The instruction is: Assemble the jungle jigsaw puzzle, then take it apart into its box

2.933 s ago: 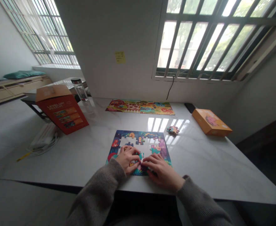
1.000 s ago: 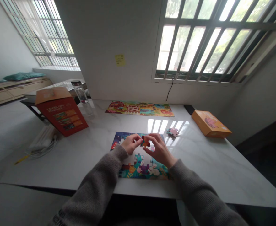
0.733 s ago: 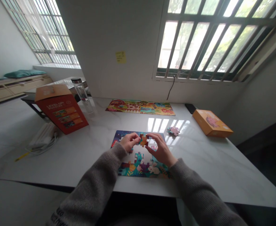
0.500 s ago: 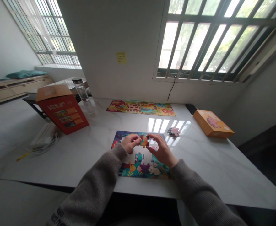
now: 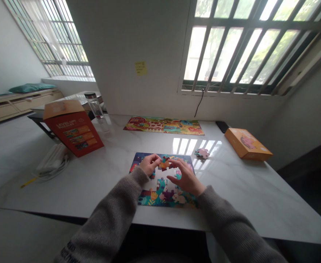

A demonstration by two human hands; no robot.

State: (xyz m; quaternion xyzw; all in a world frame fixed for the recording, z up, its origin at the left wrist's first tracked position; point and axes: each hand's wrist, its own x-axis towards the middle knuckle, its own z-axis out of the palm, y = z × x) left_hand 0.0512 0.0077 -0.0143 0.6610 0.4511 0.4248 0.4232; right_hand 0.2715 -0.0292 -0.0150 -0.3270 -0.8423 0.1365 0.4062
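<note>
An orange and dark-red jigsaw piece (image 5: 165,165) is tilted over the upper middle of a partly assembled jigsaw puzzle (image 5: 152,197). My left hand (image 5: 150,164) pinches its left edge between thumb and fingers. At the right edge, the fingertips of my right hand (image 5: 184,177) are on or very near the piece, while the thumb stands well apart below. The puzzle shows rabbits and plants in its lower part, and a teal piece (image 5: 161,183) stands up into the bare area in the middle. Both hands hide parts of the puzzle's sides.
A small pile of jigsaw pieces (image 5: 202,153) lies to the right. Behind is a long finished puzzle (image 5: 163,125). An orange box (image 5: 247,144) and a dark phone-like object (image 5: 222,126) are at the right; a red box (image 5: 76,133), glass bottle (image 5: 95,106) and power strip (image 5: 52,159) at the left.
The piece has moved slightly left and tipped. My right thumb has come away from it and dropped lower, while my left hand keeps its pinch.
</note>
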